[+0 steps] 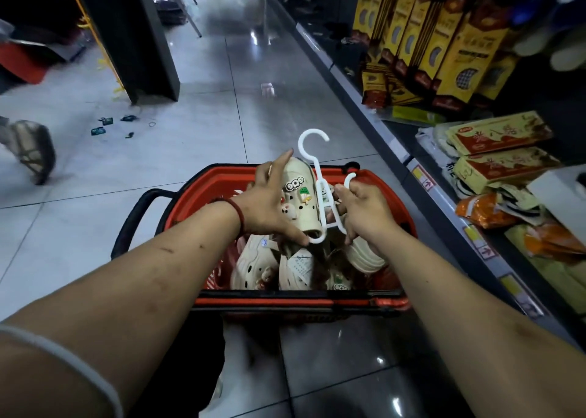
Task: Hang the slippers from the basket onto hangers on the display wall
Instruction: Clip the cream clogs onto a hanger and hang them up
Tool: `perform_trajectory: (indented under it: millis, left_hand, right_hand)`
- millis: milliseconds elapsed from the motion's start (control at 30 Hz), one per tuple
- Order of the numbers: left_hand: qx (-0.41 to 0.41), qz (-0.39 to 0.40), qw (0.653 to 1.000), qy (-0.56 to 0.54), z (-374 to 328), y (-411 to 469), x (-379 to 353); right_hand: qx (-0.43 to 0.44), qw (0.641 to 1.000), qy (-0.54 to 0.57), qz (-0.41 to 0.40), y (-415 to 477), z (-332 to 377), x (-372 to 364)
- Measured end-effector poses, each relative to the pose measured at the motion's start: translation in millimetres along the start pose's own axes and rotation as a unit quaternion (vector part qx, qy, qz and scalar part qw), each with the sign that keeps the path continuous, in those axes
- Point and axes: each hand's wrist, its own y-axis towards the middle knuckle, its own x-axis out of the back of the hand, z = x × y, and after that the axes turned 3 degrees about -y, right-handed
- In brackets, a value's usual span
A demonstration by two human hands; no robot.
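A red shopping basket point(222, 179) with black handles stands on the tiled floor in front of me, holding several cream clog slippers point(253, 268). Above it, my left hand point(269, 208) grips one cream slipper point(301, 202) decorated with small charms. A white plastic hanger point(317, 170) with a round hook on top lies against that slipper, one of its lower arms inside the shoe's opening. My right hand point(364, 211) holds the hanger's right side and a second cream slipper point(364, 256) beneath it.
Shelves on the right carry yellow-brown packets point(444, 43) and red-yellow boxes point(498, 135). A dark pillar point(136, 37) stands at the far left. Another person's sandalled foot point(31, 151) is at the left edge. Small scraps point(104, 125) litter the floor.
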Motion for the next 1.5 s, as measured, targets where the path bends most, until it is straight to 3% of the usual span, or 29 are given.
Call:
perform_trajectory:
  millis: [133, 400, 500, 633, 733, 767, 867, 933, 1000, 1133, 1300, 1500]
  left_hand:
    - [-0.011, -0.030, 0.999, 0.005, 1, -2, 0]
    - [0.011, -0.093, 0.995, -0.031, 9, -1, 13]
    - [0.017, -0.155, 0.985, -0.073, 9, 0, 25]
    - [0.045, -0.174, 0.979, -0.100, 14, -1, 32]
    - [0.045, -0.151, 0.983, -0.100, 12, -1, 29]
    - [0.042, -0.147, 0.983, -0.099, 10, -1, 27]
    - [0.034, -0.141, 0.985, -0.098, 4, 0, 22]
    - [0.030, -0.138, 0.985, -0.101, 1, 1, 19]
    - [0.029, -0.132, 0.985, -0.103, -3, 2, 15]
    - [0.037, -0.147, 0.980, -0.127, -6, 6, 14]
    - [0.058, -0.155, 0.976, -0.142, 2, 6, 20]
    - [0.043, -0.137, 0.981, -0.128, -1, 7, 20]
  right_hand:
    - [-0.014, 0.998, 0.001, 0.053, -1, 1, 2]
    - [-0.014, 0.951, -0.223, 0.215, -18, 10, 23]
    - [0.007, 0.935, -0.300, 0.187, -21, 3, 16]
    - [0.049, 0.972, -0.218, 0.080, -27, 5, 13]
    - [0.011, 0.989, -0.121, 0.079, -30, 11, 14]
    - [0.017, 0.988, -0.130, 0.076, -29, 10, 15]
    - [0.067, 0.948, -0.311, 0.027, -25, 6, 17]
    - [0.033, 0.939, -0.342, 0.002, -23, 7, 12]
    - [-0.007, 0.946, -0.325, 0.017, -24, 8, 1]
    - [0.024, 0.952, -0.301, 0.042, -27, 12, -19]
    - [0.003, 0.996, -0.079, 0.038, -19, 15, -12]
    - [0.024, 0.997, -0.080, 0.001, -17, 10, -3]
